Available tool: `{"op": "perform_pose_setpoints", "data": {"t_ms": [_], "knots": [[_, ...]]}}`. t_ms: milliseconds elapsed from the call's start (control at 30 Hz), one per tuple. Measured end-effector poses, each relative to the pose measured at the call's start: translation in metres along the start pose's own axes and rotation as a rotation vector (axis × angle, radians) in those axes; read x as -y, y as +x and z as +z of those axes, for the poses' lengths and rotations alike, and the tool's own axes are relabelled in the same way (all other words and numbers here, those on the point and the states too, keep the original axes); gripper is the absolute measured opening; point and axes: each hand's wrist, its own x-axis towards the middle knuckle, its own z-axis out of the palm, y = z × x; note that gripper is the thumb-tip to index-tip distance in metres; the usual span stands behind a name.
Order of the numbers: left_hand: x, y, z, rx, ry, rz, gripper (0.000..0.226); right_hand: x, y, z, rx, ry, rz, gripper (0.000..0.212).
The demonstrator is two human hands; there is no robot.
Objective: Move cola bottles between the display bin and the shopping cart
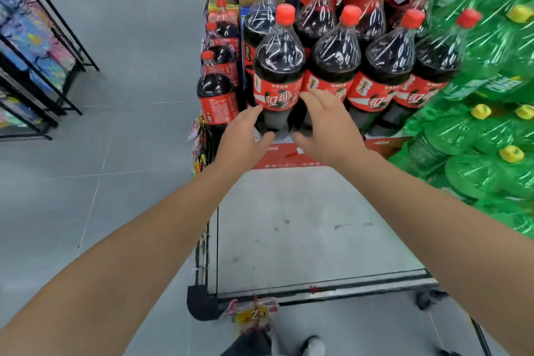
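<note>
The big dark cola bottle with a red cap and red label (278, 66) stands at the front left corner of the red cardboard display bin (284, 154), at 12 o'clock from me. My left hand (242, 136) and right hand (323, 127) flank its base, fingers spread wide, holding nothing. More red-capped cola bottles (387, 66) stand at 1 o'clock, green soda bottles with yellow caps (491, 136) at 3 o'clock.

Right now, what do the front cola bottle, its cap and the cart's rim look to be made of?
Cola bottle: clear glossy plastic, judging by streaky highlights over the dark liquid; its red label looks like printed film.
Cap: matte red plastic, probably.
Cart rim: seemingly metal bars, with a black plastic-looking corner; blur leaves this open.
</note>
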Motion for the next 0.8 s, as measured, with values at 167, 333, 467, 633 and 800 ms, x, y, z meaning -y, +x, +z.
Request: {"op": "perform_pose_setpoints", "data": {"t_ms": [167, 333, 467, 633, 800], "knots": [[-0.007, -0.033, 0.003, 0.127, 0.255, 0.069, 0.072, -0.012, -0.05, 0.012, 0.206, -0.187, -0.007, 0.086], [-0.026, -0.073, 0.014, 0.176, 0.424, 0.123, 0.074, -0.025, -0.103, 0.007, 0.261, -0.241, 0.018, 0.085], [-0.052, -0.113, 0.03, 0.189, 0.519, 0.171, 0.075, -0.041, -0.152, -0.005, 0.293, -0.251, 0.04, 0.084], [-0.098, -0.175, 0.061, 0.187, 0.548, 0.151, 0.075, -0.065, -0.232, -0.025, 0.287, -0.242, 0.029, 0.085], [-0.157, -0.239, 0.107, 0.199, 0.546, 0.166, 0.075, -0.103, -0.327, -0.047, 0.291, -0.228, 0.046, 0.083]]}}
